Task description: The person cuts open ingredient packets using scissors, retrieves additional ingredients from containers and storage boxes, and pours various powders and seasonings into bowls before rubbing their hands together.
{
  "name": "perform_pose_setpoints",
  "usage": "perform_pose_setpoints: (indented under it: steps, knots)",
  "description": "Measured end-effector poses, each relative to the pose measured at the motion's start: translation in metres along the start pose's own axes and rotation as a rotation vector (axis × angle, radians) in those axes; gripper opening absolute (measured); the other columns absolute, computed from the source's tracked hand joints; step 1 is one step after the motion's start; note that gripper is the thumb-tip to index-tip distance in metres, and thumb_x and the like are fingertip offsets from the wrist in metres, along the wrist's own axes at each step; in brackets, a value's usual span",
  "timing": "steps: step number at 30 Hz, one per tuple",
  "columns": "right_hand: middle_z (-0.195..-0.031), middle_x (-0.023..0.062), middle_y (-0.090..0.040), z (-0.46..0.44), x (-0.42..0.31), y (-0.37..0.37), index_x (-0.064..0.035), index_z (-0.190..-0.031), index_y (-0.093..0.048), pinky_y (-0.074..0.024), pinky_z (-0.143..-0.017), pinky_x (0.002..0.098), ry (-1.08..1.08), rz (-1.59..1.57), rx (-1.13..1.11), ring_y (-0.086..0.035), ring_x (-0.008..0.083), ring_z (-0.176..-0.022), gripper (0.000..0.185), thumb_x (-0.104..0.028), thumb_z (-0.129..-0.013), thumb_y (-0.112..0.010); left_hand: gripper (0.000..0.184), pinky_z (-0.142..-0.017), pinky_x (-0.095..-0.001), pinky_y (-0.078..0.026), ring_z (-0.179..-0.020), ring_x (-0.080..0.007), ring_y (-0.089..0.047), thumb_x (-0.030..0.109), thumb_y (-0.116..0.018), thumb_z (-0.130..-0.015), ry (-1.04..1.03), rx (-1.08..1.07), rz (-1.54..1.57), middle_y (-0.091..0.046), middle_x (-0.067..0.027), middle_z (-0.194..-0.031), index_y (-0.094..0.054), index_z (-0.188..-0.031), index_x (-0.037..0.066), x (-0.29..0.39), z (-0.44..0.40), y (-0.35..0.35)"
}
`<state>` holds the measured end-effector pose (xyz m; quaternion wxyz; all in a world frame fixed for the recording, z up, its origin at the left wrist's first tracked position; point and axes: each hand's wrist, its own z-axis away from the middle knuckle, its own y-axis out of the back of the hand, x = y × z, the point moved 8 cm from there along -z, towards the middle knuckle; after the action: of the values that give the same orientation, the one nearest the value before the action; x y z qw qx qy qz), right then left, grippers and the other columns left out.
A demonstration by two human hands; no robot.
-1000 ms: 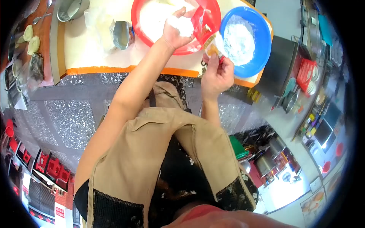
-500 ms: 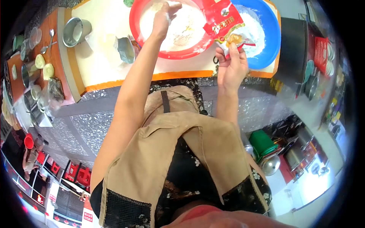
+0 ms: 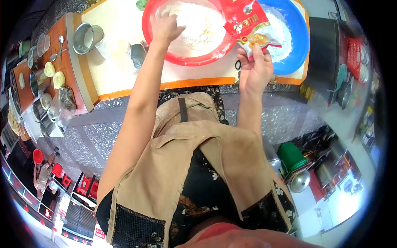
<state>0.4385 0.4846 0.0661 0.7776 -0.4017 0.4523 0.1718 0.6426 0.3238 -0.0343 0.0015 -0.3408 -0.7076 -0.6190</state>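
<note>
My left hand (image 3: 166, 28) is over the left part of the red basin (image 3: 198, 61), fingers apart, with nothing in it. White powder (image 3: 194, 29) with a small yellowish patch fills the basin. My right hand (image 3: 257, 68) pinches the lower end of a red printed packet (image 3: 248, 22), which lies across the gap between the red basin and the blue basin (image 3: 301, 41). More white powder (image 3: 283, 31) is in the blue basin. Just left of my right hand, a small black ring-shaped object (image 3: 237, 65) rests on the table.
An open foil bag (image 3: 138, 56) stands beside my left forearm, near a metal pot (image 3: 87, 38). An orange strip (image 3: 198, 82) lines the table's front edge. The wooden side table (image 3: 74, 74) at left holds dough rounds (image 3: 58, 77) and spoons. A person (image 3: 42, 175) is far off at lower left.
The white powder held in my left hand one second ago is no longer there; that hand has moved left over the basin, its fingers spreading. The packet has turned and shows its printed face.
</note>
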Motion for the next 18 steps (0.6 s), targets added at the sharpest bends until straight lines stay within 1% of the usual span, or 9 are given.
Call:
perform_pose_setpoints:
  steps: [1,2,5,7,10,11,13,17,18]
  knots:
    - [-0.085,0.0121,-0.06,0.001,0.0,-0.002,0.0034,-0.097,-0.05,-0.0539,-0.056,0.0268,-0.002,0.012,-0.007,-0.062,0.0183,-0.064,0.015,-0.008,-0.087,-0.051,0.021,-0.087,-0.0322,-0.042,-0.102,-0.0212,-0.055,0.009,-0.048,-0.085,-0.242,0.114,-0.418,-0.059,-0.0088,-0.11,-0.062,-0.102,0.011,0.025,0.008,0.013]
    - [-0.085,0.0121,-0.06,-0.001,0.001,-0.004,0.0036,-0.097,-0.05,-0.0539,-0.056,0.0268,-0.001,0.02,-0.009,-0.062,0.0182,-0.064,0.015,-0.008,-0.087,-0.051,0.021,-0.087,-0.0322,-0.042,-0.102,-0.0212,-0.055,0.009,-0.048,-0.085,-0.241,0.125,-0.421,-0.059,-0.0088,-0.11,-0.062,-0.102,0.011,0.027,0.005,0.017]
    - [-0.084,0.0125,-0.06,-0.003,0.005,-0.007,0.0043,-0.096,-0.05,-0.0538,-0.056,0.0268,0.041,0.043,-0.036,-0.062,0.0181,-0.064,0.015,-0.007,-0.086,-0.052,0.022,-0.056,-0.0206,-0.045,-0.073,-0.0149,-0.063,0.005,-0.053,-0.082,0.337,0.343,0.543,-0.063,-0.0057,-0.073,-0.06,-0.103,0.005,-0.006,0.026,0.038]
    - [-0.083,0.0132,-0.06,-0.003,0.008,-0.009,0.0054,-0.095,-0.05,-0.0538,-0.056,0.0271,0.036,0.065,-0.03,-0.062,0.0183,-0.063,0.016,-0.007,-0.086,-0.053,0.027,-0.065,-0.0243,-0.046,-0.081,-0.0191,-0.061,0.006,-0.053,-0.079,0.596,0.223,0.718,-0.06,-0.01,-0.079,-0.058,-0.106,0.003,-0.013,0.044,0.03]
    - [-0.08,0.0142,-0.061,0.002,0.006,-0.017,0.0071,-0.094,-0.05,-0.0541,-0.057,0.0275,0.12,0.222,-0.05,-0.063,0.0185,-0.063,0.016,-0.007,-0.086,-0.053,0.042,-0.086,-0.0314,-0.041,-0.1,-0.0256,-0.053,0.007,-0.051,-0.073,0.247,0.314,0.329,-0.055,-0.0163,-0.104,-0.053,-0.115,0.003,0.017,0.056,0.036]
    - [-0.08,0.0142,-0.061,0.003,0.007,-0.019,0.0071,-0.094,-0.05,-0.0541,-0.057,0.0275,0.119,0.226,-0.054,-0.063,0.0185,-0.063,0.016,-0.007,-0.086,-0.053,0.043,-0.089,-0.0324,-0.04,-0.101,-0.026,-0.053,0.006,-0.052,-0.074,0.317,0.259,0.468,-0.055,-0.0155,-0.106,-0.051,-0.116,0.002,0.015,0.063,0.024]
    - [-0.081,0.0146,-0.061,0.003,0.007,-0.023,0.0075,-0.094,-0.05,-0.0543,-0.057,0.0278,0.143,0.25,-0.076,-0.063,0.0183,-0.063,0.017,-0.008,-0.086,-0.052,0.039,-0.091,-0.0335,-0.038,-0.106,-0.0254,-0.05,0.007,-0.053,-0.075,0.572,0.113,0.916,-0.053,-0.015,-0.11,-0.054,-0.114,0.003,0.011,0.079,-0.004]
    - [-0.082,0.0153,-0.061,0.005,0.01,-0.026,0.0082,-0.094,-0.049,-0.0539,-0.058,0.0276,0.145,0.241,-0.078,-0.062,0.018,-0.064,0.017,-0.006,-0.086,-0.053,0.03,-0.088,-0.0343,-0.04,-0.099,-0.0284,-0.052,0.007,-0.054,-0.073,0.696,0.112,0.948,-0.055,-0.0165,-0.103,-0.059,-0.102,0.002,0.016,0.096,-0.01]
    - [-0.082,0.0154,-0.061,0.011,0.001,-0.028,0.0084,-0.095,-0.049,-0.0534,-0.058,0.0272,0.273,0.377,-0.07,-0.062,0.018,-0.064,0.017,-0.004,-0.085,-0.053,0.029,-0.086,-0.0327,-0.041,-0.096,-0.0263,-0.054,0.007,-0.053,-0.074,0.559,0.152,0.77,-0.056,-0.0161,-0.103,-0.059,-0.102,0.002,0.019,0.095,-0.004]
